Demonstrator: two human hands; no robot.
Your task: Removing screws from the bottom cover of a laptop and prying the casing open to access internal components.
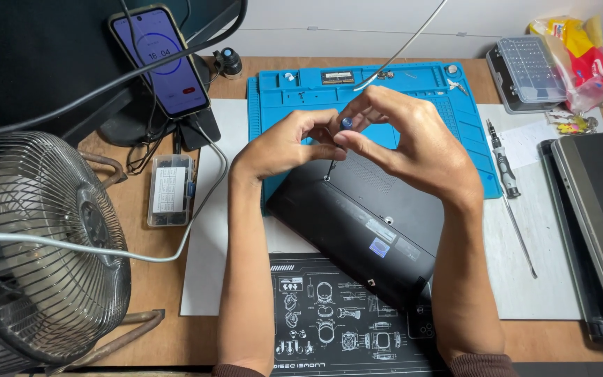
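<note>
- Blue-capped screwdriver [343, 129] is pinched upright by the fingertips of both hands, left hand [280, 146] and right hand [413, 143], its tip in a screw hole of the black laptop [357, 216].
- A tilt could likely slip the tip and strip the screw (or scratch the case).
- Laptop lies half on the blue mat [301, 91]; it could slide.
- A freed screw might roll away.

1. A small electronics repair bench was shown, set on a wooden desk [155, 293].
2. A blue repair mat [455, 105] was laid at upper centre.
3. A screwdriver bit case [528, 70] was kept upper right; a metal fan [36, 244] was stood lower left.
</note>
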